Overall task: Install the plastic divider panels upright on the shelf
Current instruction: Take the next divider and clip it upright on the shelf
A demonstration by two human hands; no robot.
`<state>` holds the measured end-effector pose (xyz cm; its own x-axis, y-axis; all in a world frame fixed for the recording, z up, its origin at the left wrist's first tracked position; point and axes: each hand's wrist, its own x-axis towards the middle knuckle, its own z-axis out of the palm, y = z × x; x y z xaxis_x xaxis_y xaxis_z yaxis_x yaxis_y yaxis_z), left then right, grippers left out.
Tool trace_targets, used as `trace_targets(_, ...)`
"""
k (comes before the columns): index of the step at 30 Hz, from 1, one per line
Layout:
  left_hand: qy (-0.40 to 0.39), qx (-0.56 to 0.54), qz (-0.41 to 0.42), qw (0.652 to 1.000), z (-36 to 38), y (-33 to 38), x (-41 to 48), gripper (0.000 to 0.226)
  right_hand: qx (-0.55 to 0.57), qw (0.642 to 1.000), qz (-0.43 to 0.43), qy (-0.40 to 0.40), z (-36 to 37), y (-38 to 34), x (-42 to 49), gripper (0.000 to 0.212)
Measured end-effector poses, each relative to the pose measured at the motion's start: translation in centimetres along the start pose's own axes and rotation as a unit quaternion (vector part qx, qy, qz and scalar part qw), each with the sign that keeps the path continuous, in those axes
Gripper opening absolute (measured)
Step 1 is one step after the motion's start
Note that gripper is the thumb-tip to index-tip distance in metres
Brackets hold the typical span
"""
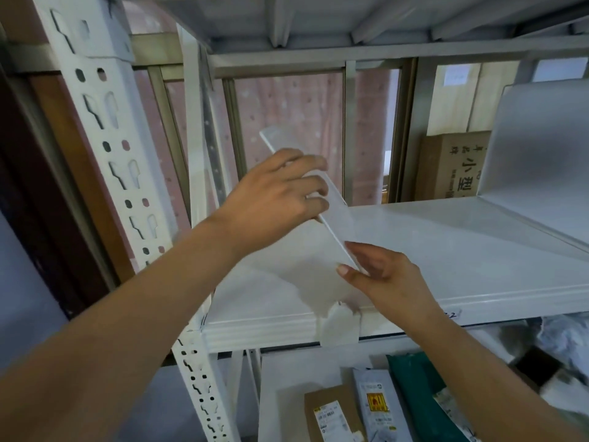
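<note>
A: Holding the divider panel (pixel 331 215) edge-on above the white shelf (pixel 446 250), tilted. Left hand (pixel 274 199) fingers wrap its top edge.

B: Right hand (pixel 382 275)?

A: I see it pinching the near end. Second panel (pixel 535 145) stands upright at right.

The divider panel (pixel 331 215) is seen as translucent, frosted plastic with a smooth face. The shelf (pixel 446 250) and the perforated upright (pixel 105 129) at the left are finished in smooth, white-painted metal, faintly glossy. Matt brown cardboard is shown by the carton (pixel 449 167) at the far right.
</note>
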<state>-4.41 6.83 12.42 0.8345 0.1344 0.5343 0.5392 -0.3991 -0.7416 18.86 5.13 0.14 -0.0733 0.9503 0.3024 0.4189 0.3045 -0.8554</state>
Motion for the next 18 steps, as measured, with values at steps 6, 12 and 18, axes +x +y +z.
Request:
trace_targets(6,0.062,0.025,0.105,0.992,-0.8,-1.4,3.5,0.018,0.133,0.989,0.035,-0.052,0.5,-1.4,-0.5,0.067)
trace_targets(12,0.094,-0.031,0.133,0.986,-1.1,-0.5,4.9,0.016,0.144,0.988,0.015,-0.043,0.8,-1.6,-1.1,0.046)
trace_targets(18,0.08,-0.027,0.121,0.989,-1.5,-0.7,5.0,0.013,0.162,0.983,-0.024,-0.08,-0.6,-1.5,-0.9,0.041)
